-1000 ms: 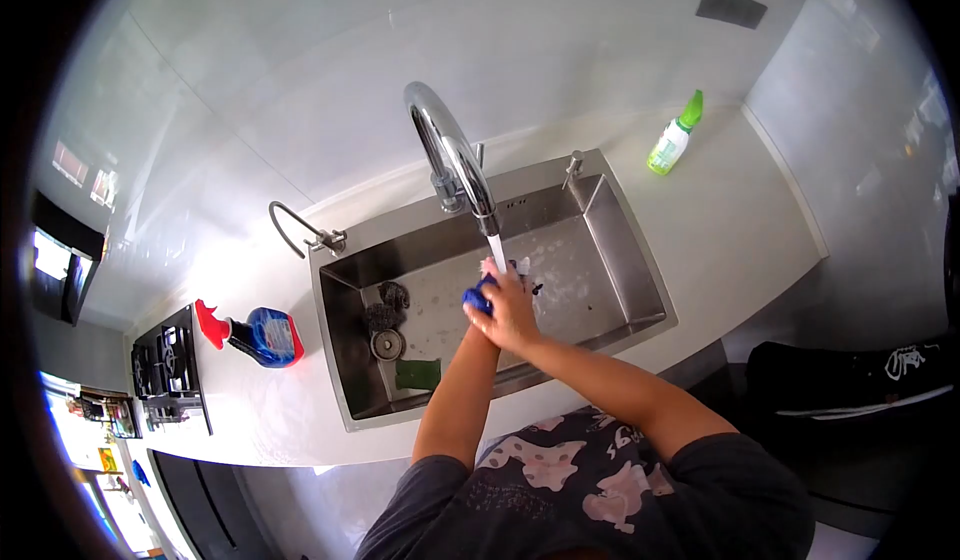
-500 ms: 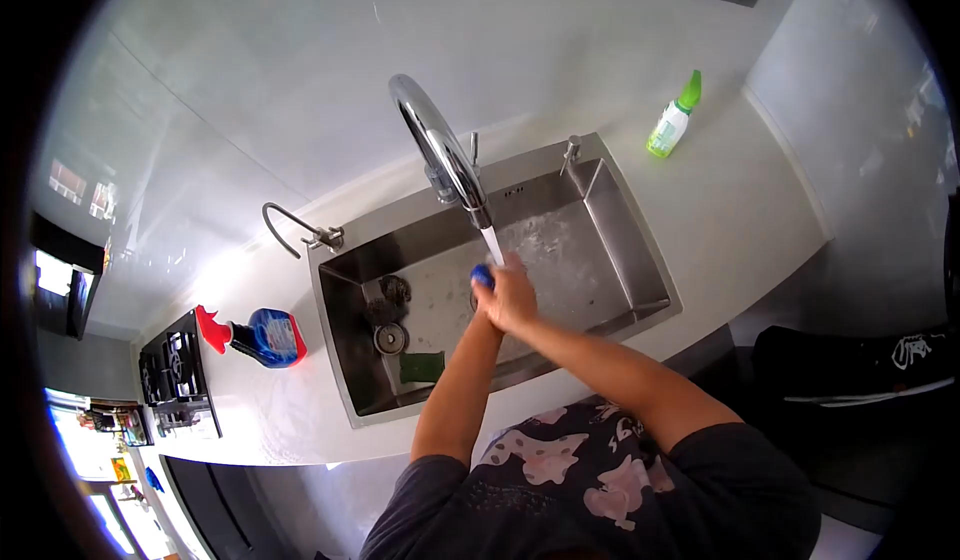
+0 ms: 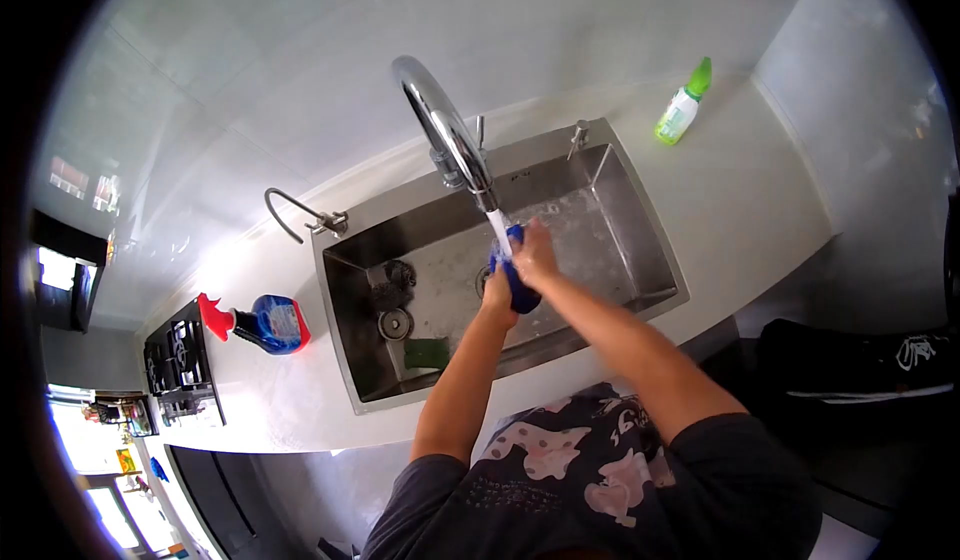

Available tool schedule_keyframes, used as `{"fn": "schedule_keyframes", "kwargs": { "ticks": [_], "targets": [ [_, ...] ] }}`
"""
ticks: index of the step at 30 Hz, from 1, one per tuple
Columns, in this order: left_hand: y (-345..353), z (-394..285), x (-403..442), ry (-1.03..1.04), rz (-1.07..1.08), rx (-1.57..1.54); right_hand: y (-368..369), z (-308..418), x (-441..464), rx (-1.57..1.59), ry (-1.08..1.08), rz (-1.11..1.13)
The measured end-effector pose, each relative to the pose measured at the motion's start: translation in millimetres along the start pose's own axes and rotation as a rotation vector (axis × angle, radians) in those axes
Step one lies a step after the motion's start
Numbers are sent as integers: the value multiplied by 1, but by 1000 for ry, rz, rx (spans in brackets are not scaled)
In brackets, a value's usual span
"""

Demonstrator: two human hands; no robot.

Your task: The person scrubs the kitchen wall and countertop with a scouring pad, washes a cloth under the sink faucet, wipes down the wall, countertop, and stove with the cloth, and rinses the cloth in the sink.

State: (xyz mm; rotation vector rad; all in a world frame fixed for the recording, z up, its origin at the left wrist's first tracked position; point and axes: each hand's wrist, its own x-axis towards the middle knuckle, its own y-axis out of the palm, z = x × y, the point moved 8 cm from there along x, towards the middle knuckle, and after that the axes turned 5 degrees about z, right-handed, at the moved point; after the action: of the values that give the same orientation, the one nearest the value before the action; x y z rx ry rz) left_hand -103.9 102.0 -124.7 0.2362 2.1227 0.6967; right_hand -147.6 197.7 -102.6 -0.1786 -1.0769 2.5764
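A dark blue cloth (image 3: 521, 296) is bunched between my two hands, over the steel sink (image 3: 655, 230). Water from the chrome faucet (image 3: 440, 125) runs onto the cloth and my fingers. My left hand (image 3: 499, 290) grips the cloth from the near left side. On the right, my right hand (image 3: 536, 256) is closed round its upper part. Some of the fingers are hidden by the cloth and the stream.
In the sink's left part lie a green scouring pad (image 3: 427, 354), a metal strainer (image 3: 395, 324) and dark scrubbers (image 3: 399, 278). A blue spray bottle (image 3: 278, 324) lies left; a green-and-white bottle (image 3: 680, 115) stands right. A small curved tap (image 3: 290, 215) rises behind.
My hands have moved slightly apart from being clasped together. More of the blue cloth now shows between and below them, under the running water.
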Motion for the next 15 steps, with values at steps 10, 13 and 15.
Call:
{"fn": "schedule_keyframes", "kwargs": {
  "ticks": [10, 13, 15],
  "targets": [
    [-3, -86, -32, 793, -66, 1172, -27, 46, -12, 236, -261, 395],
    [-15, -88, -26, 505, -84, 1240, -36, 47, -12, 214, -200, 423],
    [-10, -97, -36, 583, -178, 1223, -52, 51, -6, 125, -261, 432]
  ]
}}
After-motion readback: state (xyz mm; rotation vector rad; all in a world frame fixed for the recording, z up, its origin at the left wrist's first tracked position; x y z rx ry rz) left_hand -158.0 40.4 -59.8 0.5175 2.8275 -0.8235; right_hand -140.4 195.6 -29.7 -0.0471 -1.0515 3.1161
